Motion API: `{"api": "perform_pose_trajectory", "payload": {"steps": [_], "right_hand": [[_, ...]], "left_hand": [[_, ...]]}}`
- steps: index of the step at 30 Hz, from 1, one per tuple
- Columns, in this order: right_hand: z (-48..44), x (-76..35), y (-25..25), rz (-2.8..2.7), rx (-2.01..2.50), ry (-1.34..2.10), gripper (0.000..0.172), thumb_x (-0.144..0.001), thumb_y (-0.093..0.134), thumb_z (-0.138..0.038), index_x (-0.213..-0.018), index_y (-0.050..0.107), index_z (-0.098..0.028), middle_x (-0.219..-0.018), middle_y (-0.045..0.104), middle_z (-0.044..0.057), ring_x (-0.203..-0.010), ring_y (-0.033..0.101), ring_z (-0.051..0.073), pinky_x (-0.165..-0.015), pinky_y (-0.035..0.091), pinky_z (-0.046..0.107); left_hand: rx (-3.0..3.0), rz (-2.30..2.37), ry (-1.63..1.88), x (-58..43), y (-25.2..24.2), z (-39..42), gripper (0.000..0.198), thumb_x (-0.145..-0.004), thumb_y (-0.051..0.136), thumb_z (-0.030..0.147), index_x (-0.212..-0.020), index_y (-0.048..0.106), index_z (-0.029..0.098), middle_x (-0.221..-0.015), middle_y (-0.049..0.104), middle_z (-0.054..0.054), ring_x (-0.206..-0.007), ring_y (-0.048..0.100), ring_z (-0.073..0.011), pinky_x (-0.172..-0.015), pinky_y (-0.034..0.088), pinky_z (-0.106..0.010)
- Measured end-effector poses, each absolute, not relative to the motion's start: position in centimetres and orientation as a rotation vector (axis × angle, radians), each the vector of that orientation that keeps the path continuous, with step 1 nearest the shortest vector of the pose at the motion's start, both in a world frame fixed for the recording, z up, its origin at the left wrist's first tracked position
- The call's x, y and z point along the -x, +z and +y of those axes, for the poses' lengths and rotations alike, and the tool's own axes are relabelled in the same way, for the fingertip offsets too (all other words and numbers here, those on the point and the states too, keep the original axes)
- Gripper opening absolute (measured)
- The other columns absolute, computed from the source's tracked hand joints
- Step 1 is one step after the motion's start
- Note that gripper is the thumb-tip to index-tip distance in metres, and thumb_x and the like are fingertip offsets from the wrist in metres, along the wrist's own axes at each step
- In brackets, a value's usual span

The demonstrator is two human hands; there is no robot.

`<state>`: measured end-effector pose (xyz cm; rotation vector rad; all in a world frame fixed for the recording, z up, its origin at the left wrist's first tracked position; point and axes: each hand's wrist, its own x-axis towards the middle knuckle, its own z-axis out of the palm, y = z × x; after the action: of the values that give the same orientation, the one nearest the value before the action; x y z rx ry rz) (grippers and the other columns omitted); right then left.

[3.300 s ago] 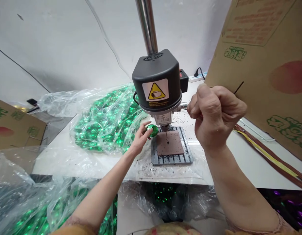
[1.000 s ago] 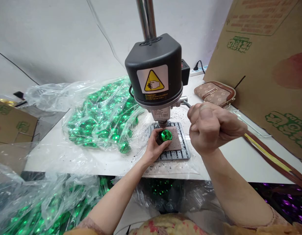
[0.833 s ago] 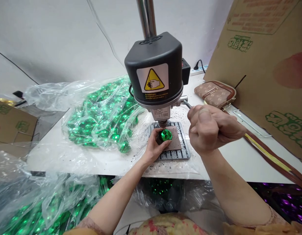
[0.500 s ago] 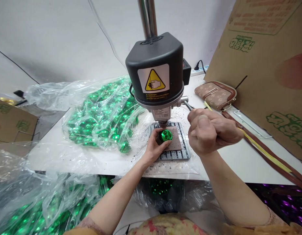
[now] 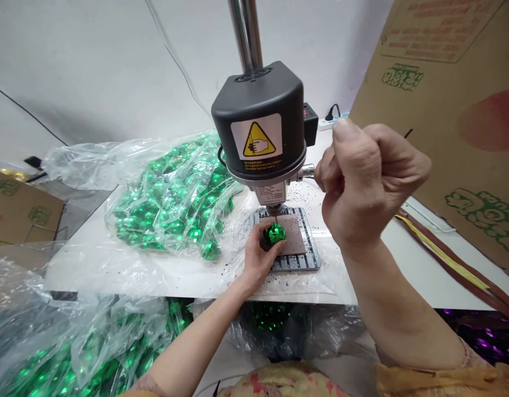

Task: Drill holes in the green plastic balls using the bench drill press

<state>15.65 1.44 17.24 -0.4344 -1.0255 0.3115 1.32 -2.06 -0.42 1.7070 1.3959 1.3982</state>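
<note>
My left hand [image 5: 259, 252] pinches a shiny green faceted ball [image 5: 276, 234] between thumb and fingers, under the drill press's [image 5: 258, 121] chuck and thin bit [image 5: 275, 215]. Beneath the ball lie a brownish square pad [image 5: 294, 240] and the slotted metal base plate [image 5: 314, 260]. To the right of the motor housing, my right hand [image 5: 362, 182] is raised in a closed fist around the drill press's feed lever. Most of that lever is hidden by the fist; its silver hub [image 5: 306, 171] shows beside it.
A clear plastic bag of green balls [image 5: 172, 198] covers the left of the white table [image 5: 155, 275], with dark shavings around the base. Another bag of green balls [image 5: 72, 358] sits lower left. A large cardboard box [image 5: 465, 132] and a brown strap [image 5: 453, 264] are at right.
My right hand has risen with the lever and now covers the brown purse. The green ball has turned and shifted slightly left in my left hand, and the bit shows above it.
</note>
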Motion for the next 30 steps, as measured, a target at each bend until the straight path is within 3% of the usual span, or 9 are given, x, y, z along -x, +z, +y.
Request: {"api": "perform_pose_trajectory", "payload": {"steps": [4, 8, 12, 15, 18, 22, 25, 30], "right_hand": [[1.4, -16.0, 17.3, -1.037, 0.426, 0.34, 0.042, -0.086, 0.064, -0.018, -0.052, 0.041, -0.021, -0.044, 0.037, -0.006, -0.041, 0.033, 0.008, -0.044, 0.025, 0.031], [1.4, -15.9, 17.0, -1.034, 0.416, 0.317, 0.043, -0.087, 0.063, -0.016, -0.052, 0.037, -0.022, -0.045, 0.036, -0.006, -0.041, 0.034, 0.008, -0.044, 0.025, 0.031], [1.5, -15.8, 17.0, -1.038, 0.421, 0.269, 0.042, -0.087, 0.062, -0.015, -0.054, 0.038, -0.022, -0.046, 0.037, -0.005, -0.04, 0.034, 0.008, -0.042, 0.026, 0.032], [1.5, -15.8, 16.9, -1.056, 0.431, 0.274, 0.041, -0.088, 0.061, -0.017, -0.054, 0.039, -0.023, -0.047, 0.038, -0.005, -0.04, 0.036, 0.01, -0.042, 0.026, 0.033], [1.5, -15.8, 16.9, -1.044, 0.43, 0.279, 0.041, -0.088, 0.062, -0.019, -0.053, 0.04, -0.023, -0.047, 0.038, -0.004, -0.04, 0.036, 0.011, -0.043, 0.025, 0.034], [1.6, -15.9, 16.8, -1.045, 0.422, 0.271, 0.042, -0.088, 0.063, -0.022, -0.053, 0.041, -0.023, -0.046, 0.038, -0.005, -0.04, 0.035, 0.012, -0.043, 0.026, 0.035], [1.5, -16.0, 16.7, -1.053, 0.44, 0.284, 0.042, -0.089, 0.063, -0.023, -0.052, 0.041, -0.023, -0.046, 0.039, -0.004, -0.041, 0.036, 0.011, -0.044, 0.028, 0.035], [1.5, -16.1, 16.8, -1.063, 0.413, 0.302, 0.042, -0.088, 0.064, -0.023, -0.053, 0.04, -0.023, -0.046, 0.039, -0.004, -0.041, 0.036, 0.011, -0.042, 0.026, 0.035]], "left_hand": [[-2.228, 1.274, 1.422, 0.3, -1.8, -8.0, 0.038, -0.083, 0.078, 0.028, -0.119, 0.066, 0.033, -0.133, 0.061, -0.011, -0.118, 0.064, -0.03, -0.093, 0.057, -0.046], [-2.88, 0.686, 0.889, 2.3, -5.1, -13.6, 0.038, -0.085, 0.074, 0.028, -0.12, 0.067, 0.041, -0.135, 0.065, -0.008, -0.118, 0.065, -0.0287, -0.089, 0.058, -0.04], [-2.921, 0.81, 0.32, 3.8, -7.4, -14.8, 0.051, -0.085, 0.066, 0.023, -0.135, 0.061, 0.033, -0.133, 0.068, -0.012, -0.109, 0.069, -0.0306, -0.086, 0.058, -0.041], [-2.753, 0.792, 0.301, 4.6, -6.5, -14.1, 0.057, -0.084, 0.065, 0.023, -0.138, 0.059, 0.039, -0.132, 0.07, -0.007, -0.104, 0.071, -0.027, -0.083, 0.06, -0.039], [-2.548, 0.781, 0.603, 4.9, -3.6, -11.9, 0.042, -0.084, 0.064, 0.022, -0.119, 0.068, 0.044, -0.122, 0.074, -0.001, -0.103, 0.073, -0.0243, -0.083, 0.062, -0.041], [-2.294, 1.213, 1.077, 5.3, 0.5, -3.8, 0.025, -0.093, 0.048, 0.018, -0.102, 0.069, 0.027, -0.106, 0.075, -0.008, -0.102, 0.07, -0.027, -0.085, 0.058, -0.045], [-2.31, 1.547, 0.951, 6.7, 2.2, 4.2, 0.017, -0.089, 0.051, 0.015, -0.096, 0.065, 0.021, -0.096, 0.068, -0.01, -0.099, 0.065, -0.0281, -0.093, 0.052, -0.047], [-2.277, 1.928, 0.653, 9.2, 2.9, 10.9, 0.014, -0.075, 0.064, 0.004, -0.079, 0.062, 0.017, -0.093, 0.06, -0.015, -0.115, 0.053, -0.0405, -0.102, 0.039, -0.059]]}}
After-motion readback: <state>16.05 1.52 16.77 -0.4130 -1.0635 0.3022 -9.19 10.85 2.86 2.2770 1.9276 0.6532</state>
